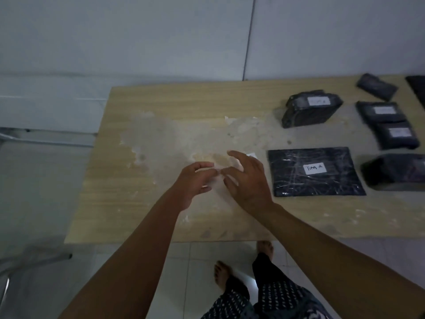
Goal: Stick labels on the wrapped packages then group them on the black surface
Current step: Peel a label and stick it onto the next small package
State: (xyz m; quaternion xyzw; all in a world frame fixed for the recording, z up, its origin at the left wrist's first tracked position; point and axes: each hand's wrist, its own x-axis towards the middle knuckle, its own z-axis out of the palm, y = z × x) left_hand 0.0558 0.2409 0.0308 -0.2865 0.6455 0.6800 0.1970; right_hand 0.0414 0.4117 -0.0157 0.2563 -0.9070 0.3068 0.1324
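**Hands working a small label beside a row of black packages**

A person is standing at a pale wooden table (161,107), looking down at both hands. Going left to right: the left hand (194,184) is hovering over the table's middle with fingers curled inward, fingertips meeting something small and pale. It is probably a label or its backing, but the blur is hiding it, so I cannot tell for sure what it is gripping. Just right of it, the right hand (247,180) is spreading its fingers loosely, its fingertips close to the left hand's, gripping nothing clearly visible. A small white slip (251,154) is peeking out just beyond the right hand.

Further right, a flat package (316,172) is lying near the hands, already wearing a handwritten label (314,168). Beyond it, four more dark packages are sitting to the far right: a block (310,109) and a stacked pair (388,125) showing labels, and one (377,86) showing none. Another bundle (395,171) is being cut off by the right edge. A black surface (418,88) is showing only at the far right corner.

Likely risks: the sticky label could be folding onto itself or clinging to fingers while being peeled, and dim light could be causing a crooked placement.
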